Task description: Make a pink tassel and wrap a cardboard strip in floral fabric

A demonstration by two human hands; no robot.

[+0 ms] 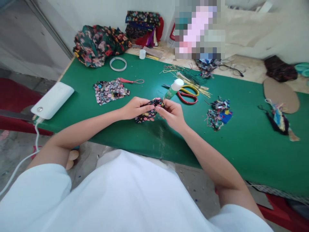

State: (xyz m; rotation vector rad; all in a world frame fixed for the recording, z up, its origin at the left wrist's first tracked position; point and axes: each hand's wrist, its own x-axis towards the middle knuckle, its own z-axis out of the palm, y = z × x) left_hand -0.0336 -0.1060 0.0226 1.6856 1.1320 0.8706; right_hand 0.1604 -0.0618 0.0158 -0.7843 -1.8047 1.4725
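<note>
My left hand (135,109) pinches one side of a dark floral cloth piece (146,117) over the front part of the green table. On the cloth's other side, my right hand (174,114) is closed with thumb and fingertips on its edge. A green glue stick with a white cap (172,89) rises just behind the right fingers. Its lower end is hidden, so I cannot tell whether the hand touches it. Scissors with red and yellow handles (189,94) lie right of the glue stick. To the left rests another floral cloth piece (109,91) with a pink cord loop (135,81).
A white power bank with a cable (53,100) lies at the left edge. Behind are bundled floral fabric (96,45), a tape roll (118,64) and a small white cap (142,54). Fabric scraps (217,116), loose cords (190,77) and tassels (280,119) lie rightward.
</note>
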